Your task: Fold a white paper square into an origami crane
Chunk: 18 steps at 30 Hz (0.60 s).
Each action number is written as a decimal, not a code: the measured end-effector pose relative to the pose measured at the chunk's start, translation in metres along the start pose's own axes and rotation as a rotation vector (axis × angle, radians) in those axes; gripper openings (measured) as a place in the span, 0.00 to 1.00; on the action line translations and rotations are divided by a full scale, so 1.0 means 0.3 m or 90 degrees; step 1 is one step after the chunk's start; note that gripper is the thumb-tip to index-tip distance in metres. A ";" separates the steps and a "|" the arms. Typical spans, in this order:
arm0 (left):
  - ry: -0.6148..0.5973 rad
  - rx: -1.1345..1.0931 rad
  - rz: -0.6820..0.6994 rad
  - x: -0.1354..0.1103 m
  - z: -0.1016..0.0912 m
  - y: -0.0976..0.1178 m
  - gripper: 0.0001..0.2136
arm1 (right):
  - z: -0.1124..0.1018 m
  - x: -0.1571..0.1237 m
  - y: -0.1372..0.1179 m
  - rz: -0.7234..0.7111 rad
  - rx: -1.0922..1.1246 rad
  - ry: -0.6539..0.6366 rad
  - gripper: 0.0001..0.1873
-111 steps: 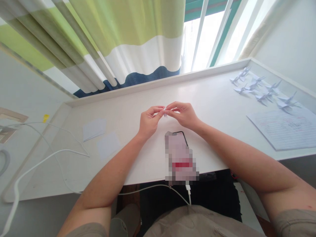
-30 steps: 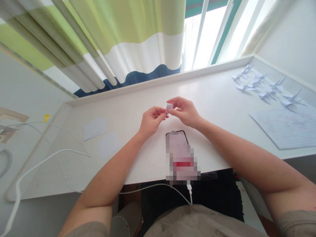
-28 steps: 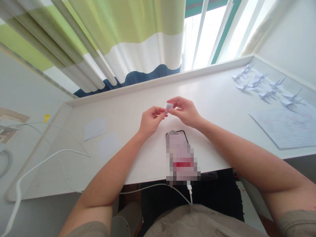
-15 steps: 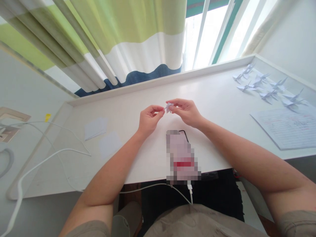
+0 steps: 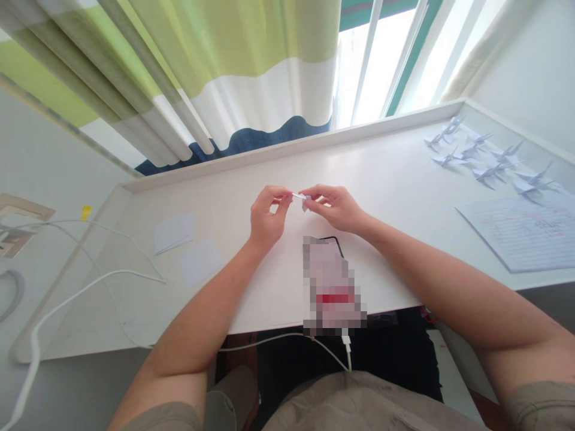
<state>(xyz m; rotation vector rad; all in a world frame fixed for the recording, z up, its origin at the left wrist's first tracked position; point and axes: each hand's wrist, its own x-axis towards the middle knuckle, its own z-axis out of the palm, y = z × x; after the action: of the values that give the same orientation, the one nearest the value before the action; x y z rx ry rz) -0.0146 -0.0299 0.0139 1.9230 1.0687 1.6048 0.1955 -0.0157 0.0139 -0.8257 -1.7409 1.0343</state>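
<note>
Between my two hands is a small piece of folded white paper (image 5: 305, 203), held a little above the desk near its middle. My left hand (image 5: 269, 216) pinches a thin pointed end of it between thumb and fingertips. From the other side my right hand (image 5: 335, 206) grips the wider folded part, thumb toward me and fingers behind. The fingers cover some of the folds. Several finished paper cranes (image 5: 489, 170) stand at the far right of the desk.
A pixelated phone (image 5: 335, 281) lies at the near edge, plugged into a white cable (image 5: 345, 342). Loose white paper sheets (image 5: 174, 233) lie at the left. A lined, written-on sheet (image 5: 523, 233) is at the right. A raised rim (image 5: 251, 154) runs along the back, before a curtain (image 5: 269, 60).
My left hand has shifted slightly left and turned, and the pointed end of the folded paper now shows between my hands. My right hand has dropped slightly and keeps its grip.
</note>
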 end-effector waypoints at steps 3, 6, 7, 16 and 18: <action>-0.010 0.025 0.001 -0.003 0.000 -0.003 0.06 | 0.000 0.000 0.004 0.004 -0.004 -0.001 0.20; -0.020 0.036 0.006 -0.001 -0.001 -0.006 0.05 | -0.001 0.003 0.006 0.029 0.030 0.014 0.20; -0.030 0.041 0.013 0.000 -0.001 -0.007 0.05 | -0.001 0.005 0.005 0.039 0.052 0.021 0.21; -0.136 0.056 0.049 -0.001 0.000 -0.006 0.04 | 0.002 0.008 -0.006 0.173 0.310 0.028 0.21; -0.145 0.058 0.037 -0.001 -0.002 -0.002 0.05 | -0.001 0.010 -0.006 0.191 0.344 0.033 0.21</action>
<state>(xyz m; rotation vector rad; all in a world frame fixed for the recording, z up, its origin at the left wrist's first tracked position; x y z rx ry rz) -0.0152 -0.0300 0.0134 2.1543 1.0148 1.3456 0.1945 -0.0139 0.0168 -0.7606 -1.2191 1.5780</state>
